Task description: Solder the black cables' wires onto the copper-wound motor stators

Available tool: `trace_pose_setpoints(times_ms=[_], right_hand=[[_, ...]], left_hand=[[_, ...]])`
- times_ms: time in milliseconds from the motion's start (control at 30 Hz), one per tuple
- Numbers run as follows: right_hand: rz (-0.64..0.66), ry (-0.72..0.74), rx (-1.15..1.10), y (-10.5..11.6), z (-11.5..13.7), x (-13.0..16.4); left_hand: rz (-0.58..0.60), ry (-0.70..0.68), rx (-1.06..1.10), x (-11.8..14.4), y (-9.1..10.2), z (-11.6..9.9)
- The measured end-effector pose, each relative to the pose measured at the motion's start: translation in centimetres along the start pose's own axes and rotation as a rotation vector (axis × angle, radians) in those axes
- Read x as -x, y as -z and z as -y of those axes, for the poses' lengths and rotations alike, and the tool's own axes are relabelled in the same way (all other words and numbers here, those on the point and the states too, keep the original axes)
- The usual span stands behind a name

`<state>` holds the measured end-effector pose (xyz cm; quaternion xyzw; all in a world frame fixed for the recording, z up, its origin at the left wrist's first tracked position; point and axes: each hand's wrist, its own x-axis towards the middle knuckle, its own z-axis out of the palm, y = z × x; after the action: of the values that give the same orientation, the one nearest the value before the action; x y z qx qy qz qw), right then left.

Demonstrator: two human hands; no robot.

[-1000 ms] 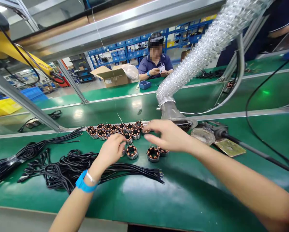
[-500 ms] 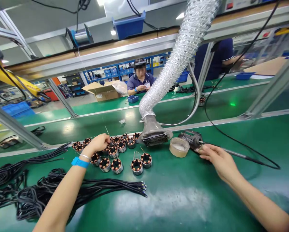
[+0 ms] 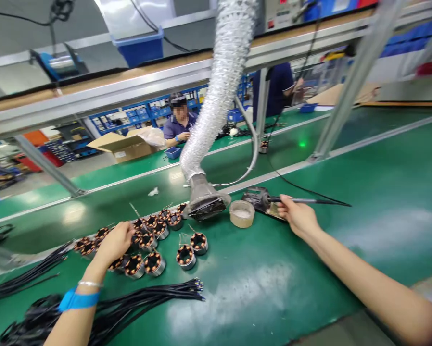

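Note:
My left hand (image 3: 115,242), with a blue wristband, rests closed among several round motor stators with copper windings (image 3: 153,232) on the green bench; what its fingers grip is hidden. My right hand (image 3: 298,216) is closed around the handle of a soldering iron (image 3: 307,201) at its black stand (image 3: 260,199). Two stators (image 3: 192,247) stand apart in front of the group.
A silver flexible duct (image 3: 219,91) ends in a hood (image 3: 206,205) just behind the stators. A round tan pot (image 3: 241,213) sits beside the stand. Bundles of black cables (image 3: 136,300) lie near the front left. A seated person (image 3: 179,123) works behind a cardboard box (image 3: 121,145).
My right hand moved from over the stators to the right and took hold of the soldering iron handle. My left hand stayed on the stators. The view swung right.

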<state>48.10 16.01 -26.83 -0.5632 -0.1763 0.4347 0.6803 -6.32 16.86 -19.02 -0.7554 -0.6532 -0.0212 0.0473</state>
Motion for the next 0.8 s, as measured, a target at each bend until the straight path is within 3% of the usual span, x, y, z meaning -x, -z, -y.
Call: trace_pose_setpoints(times_ms=[100,200,367,567,700,800], right_hand=[[0.003,0.064,0.017,0.0,0.1,0.0],[-0.022,0.175,0.001,1.4,0.3,1.2],[-0.052,0.382,-0.015,3.7,0.7,4.2],[0.143,0.271,0.097,2.4,0.0,6.4],[0.096,0.203,0.11,2.7,-0.2,6.6],[0.071,0.244,0.146,3.2,-0.1,6.8]], left_hand=[[0.041,-0.038,0.067,-0.1,-0.9,0.4],[0.063,0.03,0.135,0.0,-1.3,0.6],[-0.039,0.09,0.202,-0.3,-0.9,-0.3],[-0.105,0.173,0.26,0.2,-0.8,-1.6],[-0.166,0.25,0.221,0.9,-0.2,-0.9],[-0.138,0.205,0.184,1.3,0.4,-0.9]])
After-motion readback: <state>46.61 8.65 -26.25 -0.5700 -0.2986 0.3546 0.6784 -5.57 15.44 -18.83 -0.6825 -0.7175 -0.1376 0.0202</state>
